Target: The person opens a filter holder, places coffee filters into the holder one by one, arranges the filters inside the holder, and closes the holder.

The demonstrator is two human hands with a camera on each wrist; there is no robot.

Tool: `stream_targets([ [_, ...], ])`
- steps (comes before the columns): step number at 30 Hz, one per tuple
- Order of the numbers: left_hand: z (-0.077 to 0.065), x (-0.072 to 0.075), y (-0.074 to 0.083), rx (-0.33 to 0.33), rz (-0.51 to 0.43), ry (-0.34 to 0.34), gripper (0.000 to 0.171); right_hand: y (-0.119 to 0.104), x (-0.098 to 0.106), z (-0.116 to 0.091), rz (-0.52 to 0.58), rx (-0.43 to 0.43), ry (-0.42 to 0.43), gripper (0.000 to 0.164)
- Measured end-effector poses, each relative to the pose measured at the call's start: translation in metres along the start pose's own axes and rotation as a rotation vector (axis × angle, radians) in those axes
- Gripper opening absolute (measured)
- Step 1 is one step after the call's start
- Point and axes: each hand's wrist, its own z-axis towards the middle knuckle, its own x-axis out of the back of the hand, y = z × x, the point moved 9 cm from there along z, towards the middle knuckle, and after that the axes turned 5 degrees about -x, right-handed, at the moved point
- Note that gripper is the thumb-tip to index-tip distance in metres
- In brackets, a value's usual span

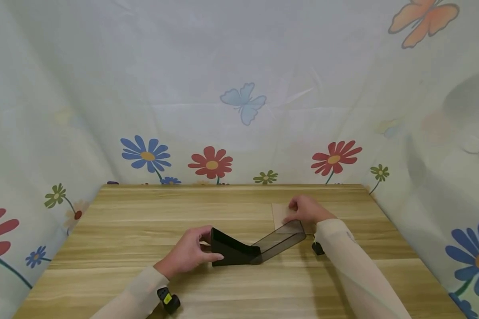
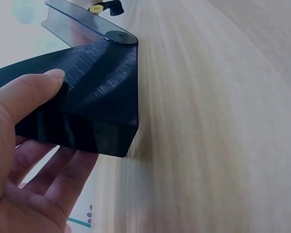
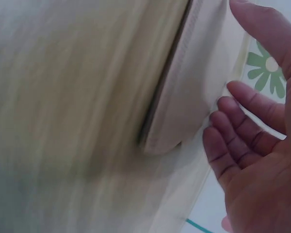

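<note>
My left hand (image 1: 189, 250) grips the near left end of a black, wedge-sided box (image 1: 233, 250), thumb on one side and fingers on the other. Its ribbed side (image 2: 99, 82) faces the left wrist camera, and a lower edge rests at the table. A smoky see-through lid (image 1: 281, 241) is hinged to the box and swung open to the right. Behind that lid lies a flat beige piece (image 1: 279, 212), with an edge that looks stitched in the right wrist view. Over it is my right hand (image 1: 309, 209), fingers loosely bent beside the beige piece (image 3: 184, 92); no grip shows.
The wood-grain table (image 1: 163, 204) extends around both hands. A pale curtain (image 1: 175, 88) printed with flowers and butterflies hangs behind and at both sides. Each wrist wears a small black device, the left one (image 1: 168, 300) with a yellow mark.
</note>
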Motion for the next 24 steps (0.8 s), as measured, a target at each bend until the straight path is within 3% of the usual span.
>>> stream_targets([
  [11,-0.0003,0.0002,0.0015,-0.016,0.003,-0.005,0.031,0.0043,-0.0030,0.0060,-0.034,-0.090,-0.090,0.060],
  [24,0.0005,0.0007,-0.0006,-0.016,0.018,-0.005,0.031,0.0002,-0.0048,0.0103,-0.023,-0.068,-0.123,0.058],
])
